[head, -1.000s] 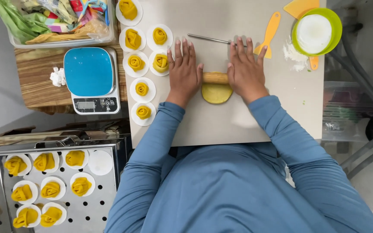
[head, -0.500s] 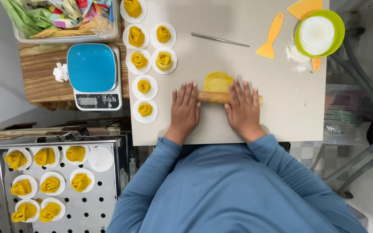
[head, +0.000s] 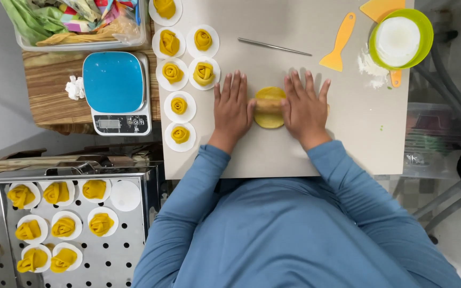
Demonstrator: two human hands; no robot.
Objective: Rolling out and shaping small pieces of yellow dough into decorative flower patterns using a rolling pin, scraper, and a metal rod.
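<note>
Both palms are pressed flat on a small wooden rolling pin (head: 269, 106) lying crosswise, left hand (head: 232, 105) and right hand (head: 305, 106) at either end with fingers spread, equally close, and the yellow dough disc (head: 269, 108) sits under the pin's middle.

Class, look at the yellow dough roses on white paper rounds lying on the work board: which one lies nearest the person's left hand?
The dough rose in the second-lowest round, just left of the left hand; the others sit farther up or lower down.
</note>
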